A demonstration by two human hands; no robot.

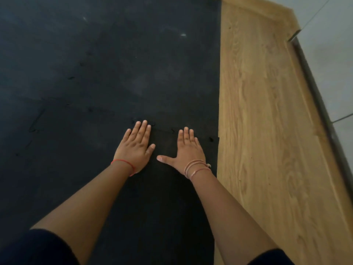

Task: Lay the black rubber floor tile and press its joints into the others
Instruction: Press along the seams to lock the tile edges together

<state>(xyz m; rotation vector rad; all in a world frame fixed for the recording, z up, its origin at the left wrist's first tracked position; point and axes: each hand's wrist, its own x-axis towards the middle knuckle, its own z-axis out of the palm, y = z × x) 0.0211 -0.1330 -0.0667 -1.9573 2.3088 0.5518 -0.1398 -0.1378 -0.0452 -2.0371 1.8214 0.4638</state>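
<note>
A black rubber floor tile (95, 169) lies flat in the lower half of the view. Its toothed far joint (164, 129) runs across just beyond my fingertips, meeting the other black tiles (114, 54) laid further away. My left hand (135, 148) rests palm down on the tile, fingers together and stretched to the joint. My right hand (188, 150) lies flat beside it, thumb spread to the left, fingertips at the same seam. Neither hand holds anything. A second toothed joint (35, 123) shows at the left.
A wood-grain floor strip (267, 131) borders the black tiles on the right, along a straight edge (219, 92). Beyond it runs a dark metal rail (315, 88) and pale floor tiles (332, 44). Small white specks (183, 35) lie on the far rubber.
</note>
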